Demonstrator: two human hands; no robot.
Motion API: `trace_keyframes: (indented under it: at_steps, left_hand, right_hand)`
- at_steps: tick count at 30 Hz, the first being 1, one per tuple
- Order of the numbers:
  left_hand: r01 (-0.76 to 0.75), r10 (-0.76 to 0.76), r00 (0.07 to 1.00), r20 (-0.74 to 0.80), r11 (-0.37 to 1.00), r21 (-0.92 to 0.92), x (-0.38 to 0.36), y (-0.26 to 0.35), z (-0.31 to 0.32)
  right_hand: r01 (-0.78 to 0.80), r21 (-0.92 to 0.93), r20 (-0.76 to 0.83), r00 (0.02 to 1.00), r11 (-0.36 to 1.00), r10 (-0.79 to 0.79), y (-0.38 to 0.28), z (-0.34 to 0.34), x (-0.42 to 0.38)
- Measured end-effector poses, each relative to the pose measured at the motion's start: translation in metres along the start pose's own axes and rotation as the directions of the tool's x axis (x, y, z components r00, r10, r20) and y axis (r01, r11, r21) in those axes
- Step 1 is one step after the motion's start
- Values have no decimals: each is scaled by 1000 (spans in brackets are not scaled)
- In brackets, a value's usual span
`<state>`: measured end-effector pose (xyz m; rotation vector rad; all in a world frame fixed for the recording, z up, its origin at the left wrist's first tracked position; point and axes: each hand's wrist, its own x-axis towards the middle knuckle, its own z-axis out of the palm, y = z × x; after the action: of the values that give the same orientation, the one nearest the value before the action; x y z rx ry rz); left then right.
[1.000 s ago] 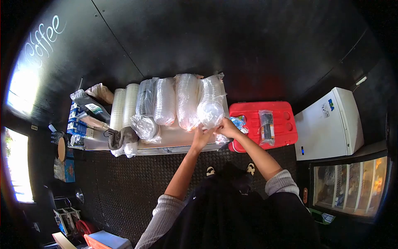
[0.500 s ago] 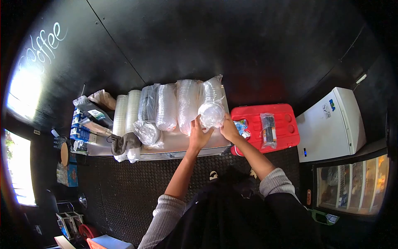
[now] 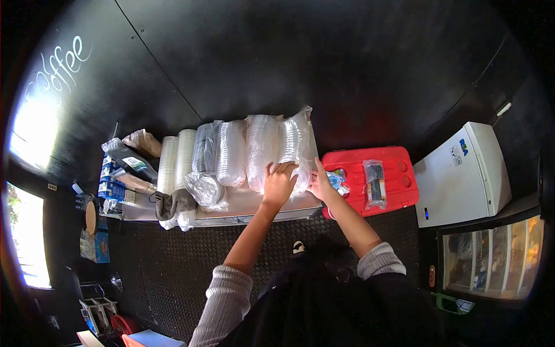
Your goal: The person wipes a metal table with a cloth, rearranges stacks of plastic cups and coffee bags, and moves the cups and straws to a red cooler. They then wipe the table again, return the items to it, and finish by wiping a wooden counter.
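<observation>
Both hands are at the near end of the rightmost clear plastic sleeve of lids (image 3: 295, 139), which lies on the metal counter (image 3: 243, 209). My left hand (image 3: 280, 184) rests on the sleeve's near end from the left, its fingers apart and curved over the plastic. My right hand (image 3: 321, 183) is at the right side of that end, fingers apart. Left of it lie another clear sleeve (image 3: 262, 150), a third one (image 3: 232, 153) and a dark-toned one (image 3: 206, 147). A bagged stack of round lids (image 3: 206, 189) sits in front of the dark one.
Right of the counter is a red cooler (image 3: 399, 176) with a bagged dark pack (image 3: 375, 184) on top. A white fridge (image 3: 457, 179) stands farther right. A grey cloth (image 3: 176, 201), white cup stacks (image 3: 167, 165) and blue cartons (image 3: 110, 185) are at the left.
The sleeve's near end, which faced up with round lids showing, now lies flatter under my left hand. My left hand has turned over onto it. My right hand has opened slightly beside it.
</observation>
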<state>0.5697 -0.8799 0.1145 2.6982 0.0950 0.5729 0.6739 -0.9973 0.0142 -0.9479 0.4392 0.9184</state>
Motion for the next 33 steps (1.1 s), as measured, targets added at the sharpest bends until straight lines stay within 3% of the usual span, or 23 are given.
trace_keyframes:
  at_steps: [1, 3, 4, 6, 7, 9, 11, 13, 14, 15, 16, 19, 20, 22, 25, 27, 29, 30, 32, 33]
  left_hand:
    - [-1, 1, 1000, 2, 1000, 3, -3, -1, 1]
    - [47, -48, 998, -34, 999, -17, -9, -4, 6]
    - [36, -37, 997, -62, 999, -9, -11, -5, 9]
    - [48, -50, 996, -73, 999, -24, -14, -3, 11]
    - [58, -61, 995, -84, 997, -42, -14, -2, 13]
    - [44, -51, 993, -105, 996, -72, -15, 1, 13]
    - [36, -64, 990, -125, 977, -209, -16, 3, 12]
    - [69, -90, 992, -91, 975, -213, -22, -4, 1]
    - [140, -186, 962, -200, 965, -222, -24, -9, -8]
    - [211, -279, 911, -304, 948, -239, -28, -15, -13]
    - [305, -404, 862, -308, 896, -322, -34, -25, -5]
    - [375, -465, 858, -219, 857, -354, -50, -55, 25]
    - [370, -422, 888, -184, 891, -262, -52, -52, 25]
    - [375, -434, 882, -184, 882, -285, -48, -52, 25]
    - [401, -459, 874, -156, 866, -299, -51, -49, 21]
    - [371, -430, 881, -198, 886, -277, -51, -46, 15]
    - [365, -422, 874, -243, 898, -246, -55, -41, 9]
    - [351, -418, 875, -245, 895, -276, -57, -38, 7]
    - [319, -382, 895, -229, 909, -269, -63, -38, 12]
    - [319, -382, 897, -223, 908, -271, -64, -36, 14]
  right_hand:
    - [-1, 3, 2, 1000, 1000, 1, -2, 5, -6]
    - [96, -259, 12, 995, 961, -97, -3, 8, -4]
    - [96, -258, 15, 995, 961, -95, -5, 13, 0]
    - [150, -512, 149, 985, 846, -84, -5, 13, 25]
    - [155, -511, 152, 984, 846, -88, -3, 15, 31]
    - [128, -735, -141, 932, 666, -334, -2, 30, 28]
    - [123, -725, -137, 939, 678, -316, -7, 35, 26]
    - [418, -751, 22, 789, 511, -614, -5, 38, 27]
    - [500, -647, 177, 833, 575, -525, -17, 45, 12]
    - [502, -648, 182, 833, 573, -523, -20, 47, 14]
    - [514, -636, 214, 834, 575, -509, -22, 49, 16]
    - [529, -605, 274, 840, 595, -468, -33, 66, 4]
    - [526, -575, 293, 847, 627, -443, -36, 68, 8]
    - [514, -562, 348, 858, 648, -379, -44, 68, 16]
    - [415, -622, 294, 910, 664, -292, -43, 61, 20]
    - [382, -689, 293, 924, 616, -245, -44, 52, 23]
    - [453, -806, 242, 840, 382, -486, -41, 47, 16]
    - [453, -807, 242, 839, 378, -487, -37, 46, 9]
    - [554, -790, 333, 748, 262, -574, -25, 45, -6]
    - [558, -785, 360, 765, 270, -533, -19, 47, -9]
